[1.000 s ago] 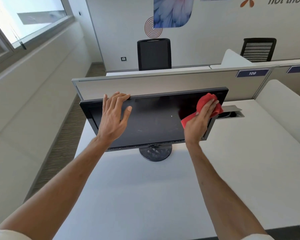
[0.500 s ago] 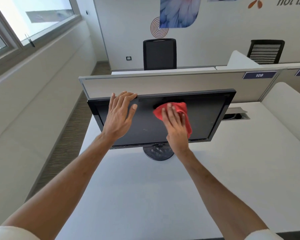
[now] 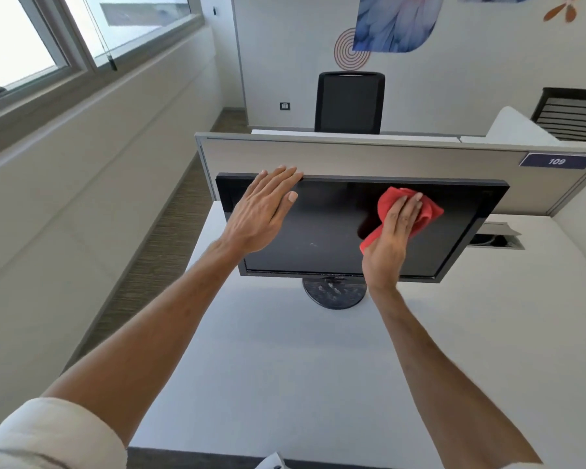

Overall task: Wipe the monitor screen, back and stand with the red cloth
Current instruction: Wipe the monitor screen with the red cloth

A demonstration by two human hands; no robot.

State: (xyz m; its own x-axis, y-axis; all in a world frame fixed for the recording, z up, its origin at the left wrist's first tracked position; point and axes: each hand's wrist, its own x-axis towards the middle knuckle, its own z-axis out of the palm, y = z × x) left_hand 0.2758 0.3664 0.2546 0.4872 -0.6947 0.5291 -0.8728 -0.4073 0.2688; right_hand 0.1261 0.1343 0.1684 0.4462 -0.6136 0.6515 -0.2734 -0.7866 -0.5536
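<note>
A black monitor (image 3: pixel 329 228) with a dark, switched-off screen stands on a round black stand (image 3: pixel 334 294) at the back of a white desk (image 3: pixel 285 384). My left hand (image 3: pixel 264 211) lies flat on the screen's upper left, its fingertips hooked over the top edge. My right hand (image 3: pixel 391 242) presses a crumpled red cloth (image 3: pixel 427 211) against the right half of the screen, near the top. The monitor's back is hidden.
A grey partition (image 3: pixel 369 157) with a "109" label (image 3: pixel 556 161) rises right behind the monitor. An open cable hatch (image 3: pixel 496 238) sits in the desk to the right. Black chairs (image 3: pixel 349 103) stand beyond. A wall with windows runs along the left.
My right hand swept the red cloth from the screen's right edge to its centre, then back to the right half. My left hand stayed on the top left edge.
</note>
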